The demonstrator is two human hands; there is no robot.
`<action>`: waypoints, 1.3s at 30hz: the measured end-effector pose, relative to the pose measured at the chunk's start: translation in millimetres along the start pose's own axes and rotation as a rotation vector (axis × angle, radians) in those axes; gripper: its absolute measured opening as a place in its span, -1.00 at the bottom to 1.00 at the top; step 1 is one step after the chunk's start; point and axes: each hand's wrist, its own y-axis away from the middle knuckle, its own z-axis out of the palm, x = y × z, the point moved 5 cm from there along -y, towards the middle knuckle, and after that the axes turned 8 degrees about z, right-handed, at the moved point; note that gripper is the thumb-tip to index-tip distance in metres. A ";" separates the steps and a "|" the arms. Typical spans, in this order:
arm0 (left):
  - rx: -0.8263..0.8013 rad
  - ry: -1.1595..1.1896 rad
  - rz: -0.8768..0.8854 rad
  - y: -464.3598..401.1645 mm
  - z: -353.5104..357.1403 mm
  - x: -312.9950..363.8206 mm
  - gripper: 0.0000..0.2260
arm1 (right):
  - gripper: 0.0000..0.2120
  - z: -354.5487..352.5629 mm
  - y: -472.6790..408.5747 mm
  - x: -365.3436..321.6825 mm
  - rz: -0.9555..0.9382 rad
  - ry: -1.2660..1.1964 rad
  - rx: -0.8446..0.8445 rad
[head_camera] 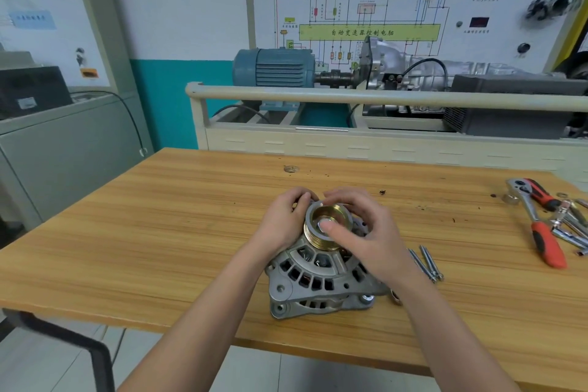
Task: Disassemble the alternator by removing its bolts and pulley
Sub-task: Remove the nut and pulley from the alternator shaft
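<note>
Alternator (318, 277) mid-table (159, 232); bolts (426, 264) just right, ratchet (537, 219) far right.

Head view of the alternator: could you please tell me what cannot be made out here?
- Whether a nut sits in the pulley: the right hand's thumb covers its centre.
- The alternator's right flank: hidden by the right wrist.
- The left hand's fingertips: behind the pulley rim.
- The small tools by the ratchet: cut off by the right edge.
- The loose bolts' threads: too small.
</note>
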 end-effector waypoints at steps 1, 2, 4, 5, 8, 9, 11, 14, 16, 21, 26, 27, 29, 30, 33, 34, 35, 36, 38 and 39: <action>-0.010 -0.003 0.006 -0.4 -0.1 0.8 -0.78 | -0.82 -4.7 -2.6 -2.4 0.001 0.046 0.022; -0.020 -0.008 0.009 -0.5 -0.2 1.4 -0.78 | -0.89 -8.4 -5.7 -4.1 0.016 0.117 0.028; -0.035 -0.010 0.013 -0.9 -0.5 2.6 -0.77 | -0.92 -10.7 -12.4 -9.1 0.074 0.288 -0.016; -0.041 -0.003 0.014 -0.8 -0.6 2.8 -0.77 | -0.94 -10.0 -15.5 -13.1 0.107 0.378 -0.057; -0.052 0.000 0.030 -0.7 -1.3 4.6 -0.77 | -0.82 -5.8 -24.9 -30.3 0.126 0.730 -0.127; -0.054 -0.001 0.029 -0.7 -1.3 4.8 -0.76 | -0.81 -3.3 -27.5 -37.8 0.102 0.851 -0.120; -0.063 0.004 0.024 -0.9 -1.1 5.0 -0.76 | -0.80 2.7 -30.8 -47.4 0.049 1.016 -0.095; -0.074 0.019 0.021 -1.4 -0.6 4.4 -0.76 | -0.80 9.0 -31.4 -50.3 0.035 1.111 -0.109; -0.073 0.007 0.026 -2.1 -0.5 3.7 -0.76 | -0.85 10.7 -31.4 -50.3 0.048 1.085 -0.131; -0.070 0.008 0.040 -2.8 -0.8 3.5 -0.77 | -0.92 12.6 -33.7 -47.9 0.087 1.030 -0.186; -0.075 0.010 0.056 -2.3 -2.5 5.1 -0.78 | -0.92 12.6 -34.8 -49.1 0.077 1.025 -0.225; -0.074 0.004 0.058 -2.5 -2.7 5.3 -0.78 | -0.90 12.6 -34.6 -49.9 0.078 1.026 -0.234; -0.071 -0.008 0.058 -3.5 -3.0 4.1 -0.78 | -0.87 12.0 -33.7 -51.6 0.080 1.040 -0.227; -0.074 -0.014 0.054 -3.8 -2.7 3.4 -0.78 | -0.86 11.3 -32.9 -52.8 0.078 1.060 -0.207; -0.074 -0.045 0.067 -2.3 -1.9 4.8 -0.77 | -0.80 12.3 -31.7 -57.3 0.068 1.155 -0.157; -0.046 -0.050 0.094 -0.6 -3.4 6.6 -0.76 | -0.77 13.7 -30.8 -59.1 0.067 1.188 -0.156; 0.003 -0.035 0.134 2.3 -6.7 10.3 -0.76 | -0.75 15.1 -30.4 -61.3 0.064 1.219 -0.152; 0.051 0.013 0.181 6.8 -11.2 15.0 -0.76 | -0.74 16.5 -29.9 -63.8 0.054 1.251 -0.140; 0.072 0.146 0.255 17.9 -18.5 20.6 -0.76 | -0.74 19.7 -28.9 -67.8 0.036 1.308 -0.116; 0.018 0.189 0.269 24.0 -18.3 21.1 -0.72 | -0.74 20.7 -27.7 -68.2 0.037 1.319 -0.113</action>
